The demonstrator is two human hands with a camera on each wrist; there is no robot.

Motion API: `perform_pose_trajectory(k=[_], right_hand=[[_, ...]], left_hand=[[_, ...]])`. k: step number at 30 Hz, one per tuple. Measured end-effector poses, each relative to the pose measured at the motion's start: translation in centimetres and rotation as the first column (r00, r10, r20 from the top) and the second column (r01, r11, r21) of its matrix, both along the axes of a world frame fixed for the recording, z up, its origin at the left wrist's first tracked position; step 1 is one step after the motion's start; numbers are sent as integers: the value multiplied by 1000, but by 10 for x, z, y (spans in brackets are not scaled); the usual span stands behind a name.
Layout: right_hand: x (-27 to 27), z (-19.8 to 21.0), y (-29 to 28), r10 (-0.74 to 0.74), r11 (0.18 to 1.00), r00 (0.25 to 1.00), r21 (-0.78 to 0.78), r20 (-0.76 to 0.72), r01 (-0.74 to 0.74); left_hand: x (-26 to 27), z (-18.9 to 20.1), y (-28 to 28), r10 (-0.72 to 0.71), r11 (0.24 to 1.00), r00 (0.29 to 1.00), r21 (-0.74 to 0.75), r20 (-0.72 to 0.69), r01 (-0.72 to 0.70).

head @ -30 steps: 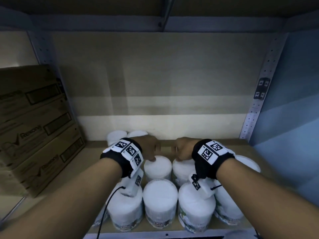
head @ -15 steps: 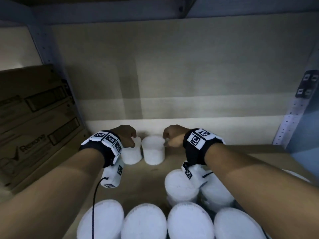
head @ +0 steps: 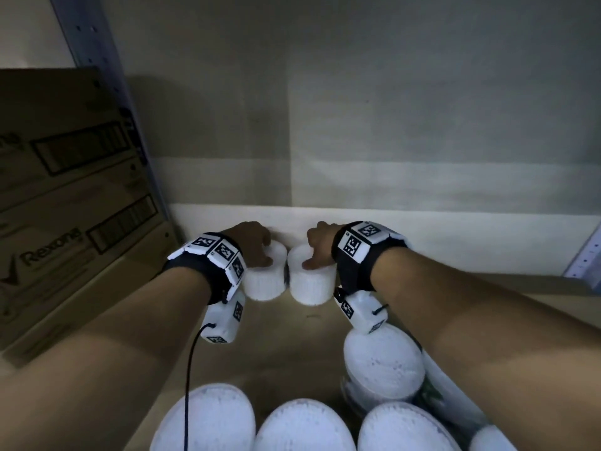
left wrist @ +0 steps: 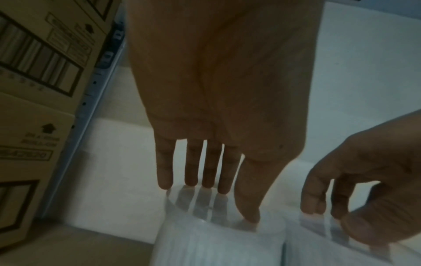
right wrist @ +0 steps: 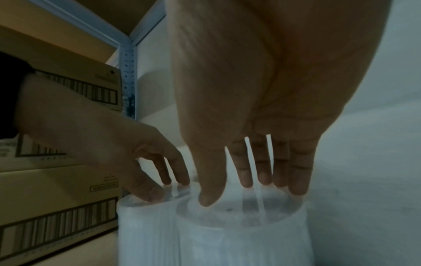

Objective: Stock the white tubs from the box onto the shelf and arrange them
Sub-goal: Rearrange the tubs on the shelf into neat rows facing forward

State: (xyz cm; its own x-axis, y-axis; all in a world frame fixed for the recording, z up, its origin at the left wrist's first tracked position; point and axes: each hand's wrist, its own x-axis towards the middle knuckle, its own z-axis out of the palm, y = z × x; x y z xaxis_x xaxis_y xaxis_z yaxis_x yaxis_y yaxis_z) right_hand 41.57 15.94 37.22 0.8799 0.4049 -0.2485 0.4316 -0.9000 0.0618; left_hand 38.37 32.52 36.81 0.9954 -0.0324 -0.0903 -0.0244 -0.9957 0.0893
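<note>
Resting straight fingers: left hand [head: 252, 242] | right hand [head: 320, 244] | smooth round tubs [head: 312, 281]

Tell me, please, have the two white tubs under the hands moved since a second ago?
Yes. The left tub and right tub have gone from the middle row back to the rear wall, away from the front row.

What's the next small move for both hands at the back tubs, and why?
Probably lift both hands off and reach back for more tubs. The left hand and right hand rest fingertips on two back tubs standing upright, side by side, by the back wall.
</note>
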Motion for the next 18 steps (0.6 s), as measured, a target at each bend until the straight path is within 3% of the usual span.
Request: perform_pose_trajectory(k=[5,12,16,18], right_hand=[[-5,1,1,17,1000,1000,-4,22,-17],[-7,10,-5,76,993,991,95,-110,-66],[-11,7,-1,58,983,997,180,-50,-48],[-11,3,0,41,989,999,139,-9,-39]], left_hand=[[-4,0,-1,-13,999,1000,-40,21,14],[-7,-2,2,-12,998,999,-60,32,14],[-9,-3,2,-7,998,1000,-69,29,9],[-9,-4,2,-6,997,1000,-72,28,8]])
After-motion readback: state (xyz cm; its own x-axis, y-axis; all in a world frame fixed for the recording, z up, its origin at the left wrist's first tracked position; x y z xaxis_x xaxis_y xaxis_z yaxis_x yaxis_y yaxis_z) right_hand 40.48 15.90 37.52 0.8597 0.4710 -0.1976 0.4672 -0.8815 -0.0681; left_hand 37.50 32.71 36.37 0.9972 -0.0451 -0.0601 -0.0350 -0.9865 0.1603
